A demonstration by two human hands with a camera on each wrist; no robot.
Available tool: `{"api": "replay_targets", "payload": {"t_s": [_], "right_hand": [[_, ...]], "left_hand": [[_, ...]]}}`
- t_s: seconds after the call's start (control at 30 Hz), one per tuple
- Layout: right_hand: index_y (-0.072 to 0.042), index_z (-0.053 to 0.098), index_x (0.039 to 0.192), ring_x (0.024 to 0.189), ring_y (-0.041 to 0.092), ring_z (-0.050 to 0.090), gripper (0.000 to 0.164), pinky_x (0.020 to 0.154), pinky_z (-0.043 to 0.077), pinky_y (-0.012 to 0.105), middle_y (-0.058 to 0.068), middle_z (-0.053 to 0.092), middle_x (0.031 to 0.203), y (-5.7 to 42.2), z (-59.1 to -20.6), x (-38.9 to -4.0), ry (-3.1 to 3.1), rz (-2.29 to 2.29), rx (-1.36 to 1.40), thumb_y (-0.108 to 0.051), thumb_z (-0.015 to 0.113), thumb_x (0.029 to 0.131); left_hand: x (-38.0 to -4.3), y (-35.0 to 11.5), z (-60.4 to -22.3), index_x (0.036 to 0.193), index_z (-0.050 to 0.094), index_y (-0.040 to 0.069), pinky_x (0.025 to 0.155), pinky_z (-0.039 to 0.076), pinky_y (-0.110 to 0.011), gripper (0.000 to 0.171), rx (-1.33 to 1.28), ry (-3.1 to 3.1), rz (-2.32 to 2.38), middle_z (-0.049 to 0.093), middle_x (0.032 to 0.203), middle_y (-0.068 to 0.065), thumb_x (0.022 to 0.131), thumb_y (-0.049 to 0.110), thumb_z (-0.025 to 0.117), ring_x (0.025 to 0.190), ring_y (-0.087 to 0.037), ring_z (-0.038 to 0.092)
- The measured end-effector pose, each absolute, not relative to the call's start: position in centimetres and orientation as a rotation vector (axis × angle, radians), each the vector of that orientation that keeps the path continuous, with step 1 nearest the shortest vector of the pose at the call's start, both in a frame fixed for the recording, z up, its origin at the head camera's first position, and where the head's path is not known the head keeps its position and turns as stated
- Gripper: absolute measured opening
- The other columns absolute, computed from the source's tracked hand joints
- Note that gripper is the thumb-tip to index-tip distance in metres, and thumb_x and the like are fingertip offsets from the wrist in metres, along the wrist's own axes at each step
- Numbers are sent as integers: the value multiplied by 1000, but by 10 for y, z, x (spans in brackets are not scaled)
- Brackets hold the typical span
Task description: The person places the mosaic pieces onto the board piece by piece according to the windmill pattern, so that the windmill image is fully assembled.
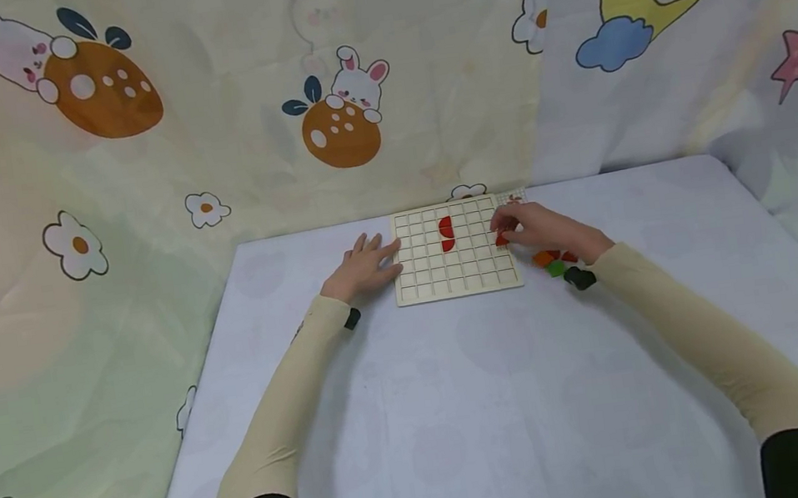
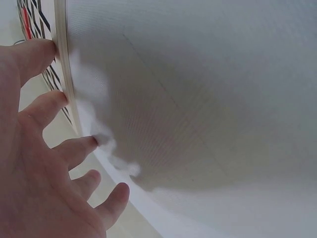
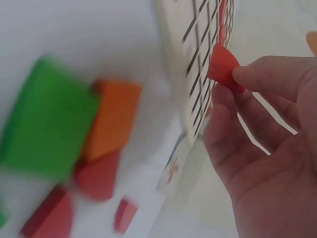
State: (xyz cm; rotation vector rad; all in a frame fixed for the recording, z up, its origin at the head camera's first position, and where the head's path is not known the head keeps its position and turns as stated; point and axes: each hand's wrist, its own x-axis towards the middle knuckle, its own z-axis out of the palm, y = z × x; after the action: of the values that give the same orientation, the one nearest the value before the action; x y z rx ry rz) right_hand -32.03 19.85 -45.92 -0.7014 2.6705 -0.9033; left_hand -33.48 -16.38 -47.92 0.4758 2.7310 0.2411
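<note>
Left hand (image 1: pixel 364 268) splays against the grid board (image 1: pixel 432 272), right hand (image 1: pixel 534 226) pinches a red piece (image 1: pixel 501 240) right of frame centre — any slipping fingertip could drop it.

The head camera looked forward and down, well back from the board (image 1: pixel 458 273) on the surface (image 1: pixel 465 408). Both wrist cameras sat close — facing out past the fingers (image 2: pixel 47 105) — and shared the board's edge with the head view.

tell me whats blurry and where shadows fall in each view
Right wrist: the green block and orange block are blurred, the pinched red piece sharper; left wrist: a soft shadow spreads over the white table beside the left hand; head: soft shadows lie beside both sleeves.
</note>
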Motion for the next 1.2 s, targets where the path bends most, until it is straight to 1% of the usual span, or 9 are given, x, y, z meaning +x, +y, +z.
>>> {"api": "replay_targets", "payload": {"t_s": [0.17, 0.27, 0.37, 0.6, 0.7, 0.83, 1.0, 1.1, 1.2], "right_hand": [[-5, 54, 131, 104, 28, 62, 29, 91, 51, 43, 14, 66, 117, 175, -457, -327, 2631, -899, -724, -8, 55, 101], [-6, 53, 132, 102, 27, 62, 31, 87, 52, 40, 15, 65, 119, 161, -455, -330, 2600, -907, -728, -7, 55, 101], [-4, 54, 131, 104, 28, 63, 32, 90, 54, 41, 15, 66, 119, 147, -452, -333, 2577, -907, -762, -4, 56, 99], [-4, 55, 129, 109, 26, 61, 32, 97, 51, 43, 13, 65, 118, 115, -449, -345, 2549, -917, -797, -2, 58, 97], [-3, 55, 130, 103, 24, 62, 32, 95, 52, 41, 12, 68, 113, 103, -451, -351, 2536, -937, -801, -3, 58, 98], [-2, 55, 130, 91, 21, 64, 31, 84, 53, 34, 10, 70, 105, 90, -458, -358, 2531, -929, -802, -3, 56, 99], [-4, 54, 130, 82, 20, 65, 31, 77, 52, 30, 11, 70, 102, 80, -463, -361, 2528, -929, -772, -2, 55, 99], [-4, 55, 129, 85, 22, 66, 30, 78, 53, 32, 12, 69, 105, 77, -464, -361, 2545, -900, -769, -3, 55, 100], [-1, 57, 128, 94, 24, 64, 28, 85, 53, 36, 15, 68, 111, 74, -464, -362, 2581, -835, -812, -4, 57, 100]], "left_hand": [[-334, -164, -480, 160, 22, 36, 124, 9, -60, 65, 482, 2730, 238, 10, 171, -7, 102, 58, 42, 158, -35, -5], [-334, -164, -479, 160, 23, 35, 124, 10, -60, 65, 490, 2733, 247, 10, 171, -8, 102, 57, 42, 158, -35, -5], [-333, -163, -478, 160, 24, 34, 124, 10, -60, 65, 491, 2741, 254, 11, 171, -8, 102, 57, 43, 158, -36, -4], [-332, -164, -477, 160, 24, 35, 124, 10, -60, 65, 485, 2742, 248, 11, 171, -8, 102, 56, 43, 158, -35, -4], [-333, -164, -478, 160, 23, 35, 124, 10, -60, 65, 488, 2739, 246, 11, 171, -8, 102, 56, 43, 158, -36, -4], [-334, -164, -478, 160, 23, 35, 124, 11, -60, 65, 501, 2742, 247, 11, 170, -9, 103, 56, 43, 158, -36, -3], [-334, -164, -480, 160, 23, 35, 124, 11, -60, 65, 500, 2748, 248, 12, 170, -9, 102, 57, 43, 157, -36, -2], [-334, -164, -480, 160, 22, 36, 124, 11, -60, 65, 501, 2751, 233, 12, 170, -9, 102, 57, 42, 158, -36, -2], [-334, -165, -480, 160, 22, 36, 124, 12, -59, 65, 505, 2753, 226, 12, 170, -9, 102, 57, 42, 158, -36, -2]]}}
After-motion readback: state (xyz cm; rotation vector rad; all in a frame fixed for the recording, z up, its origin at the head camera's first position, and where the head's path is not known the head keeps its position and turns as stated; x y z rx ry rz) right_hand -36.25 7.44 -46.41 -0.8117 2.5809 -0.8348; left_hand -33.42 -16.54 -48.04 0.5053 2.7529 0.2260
